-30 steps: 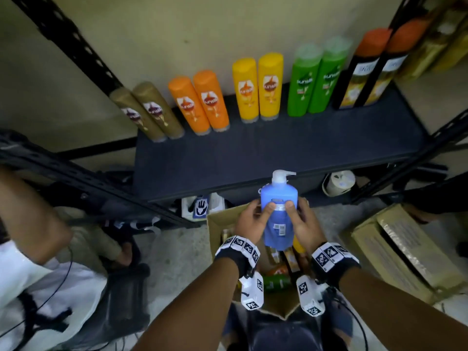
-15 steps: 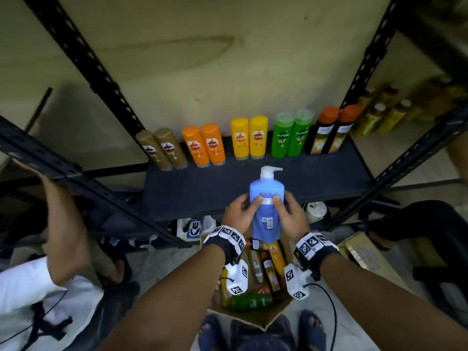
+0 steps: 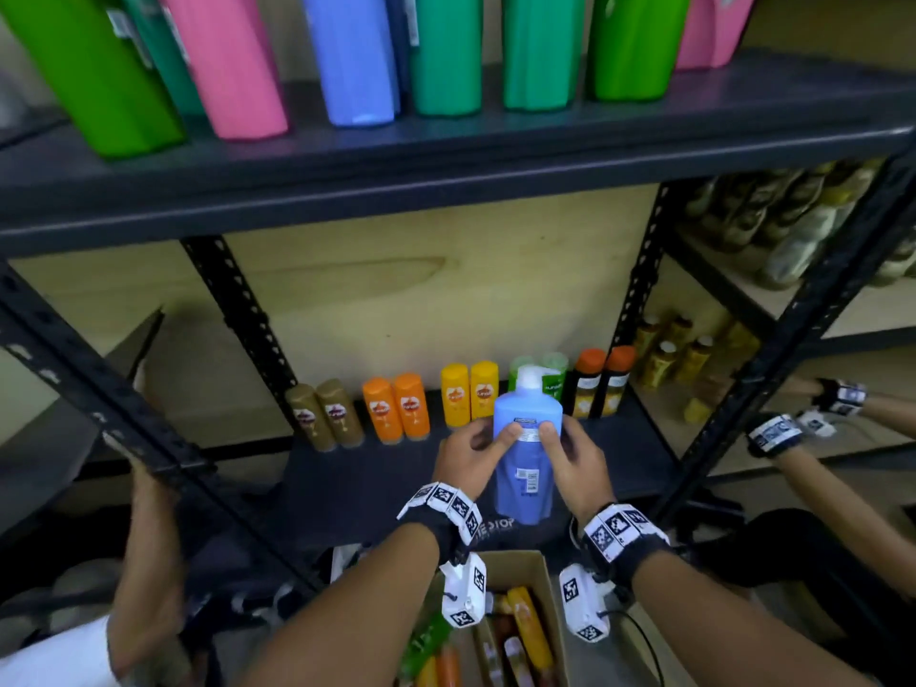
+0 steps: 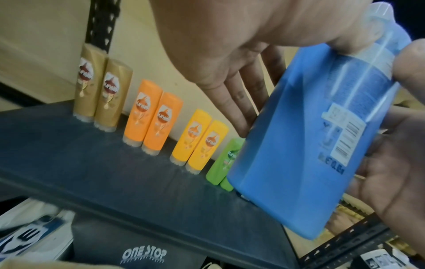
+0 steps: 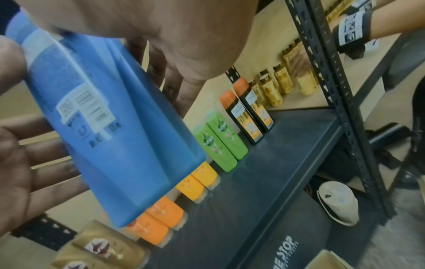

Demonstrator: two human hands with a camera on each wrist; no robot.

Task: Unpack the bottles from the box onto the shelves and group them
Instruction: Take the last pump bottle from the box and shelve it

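The big blue bottle (image 3: 528, 453) with a white pump top sits in the middle of the head picture, up in the air in front of the lower shelf (image 3: 376, 483). The left hand (image 3: 468, 461) and the right hand (image 3: 575, 461) hold it from both sides, thumbs on the front and fingers wrapped round the back. Two hands probably make sense because the bottle looks big and heavy. At the top of the picture stands a row of tall bottles on the upper shelf (image 3: 446, 161), and one is a blue one (image 3: 354, 57), so the held bottle likely belongs beside it. The box (image 3: 520, 567) is at the bottom, with small bottles inside.

A second ago the bottle was low, just over the box. Now it is higher, and the upper shelf has come into sight.
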